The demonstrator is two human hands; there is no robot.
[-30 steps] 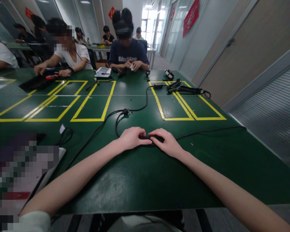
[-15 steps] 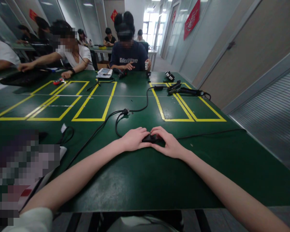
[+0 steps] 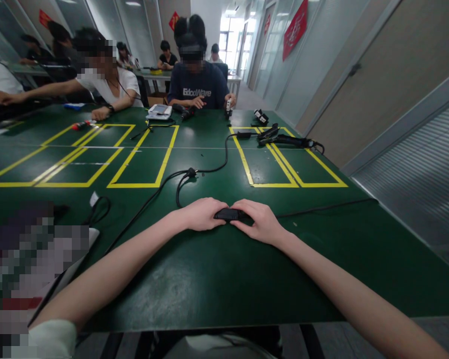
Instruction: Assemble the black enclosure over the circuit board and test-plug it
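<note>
A black power adapter (image 3: 227,214), a small flat box with a cord at each end, lies between my hands just above or on the green table. My left hand (image 3: 204,214) grips its left end, fingers along the far side and thumb on the near side. Around its right end, where the cord begins, close the fingers and thumb of my right hand (image 3: 260,222). The thin black cord (image 3: 333,203) runs from there to the table's right edge. Beyond my left hand, a black plug (image 3: 190,173) rests on the table, its cable curving back toward that hand.
Yellow tape rectangles (image 3: 134,185) mark the green table. Black clamp-like tools (image 3: 284,139) lie at the far right. A pixelated bundle (image 3: 33,259) sits by my left forearm. Across the table a person in a dark shirt (image 3: 198,82) sits; another in white (image 3: 127,85) reaches left.
My hands have shifted slightly left in view, and more of the adapter shows between them. The fingertips have drawn a little apart. Across the table, the person in white has moved an arm farther left.
</note>
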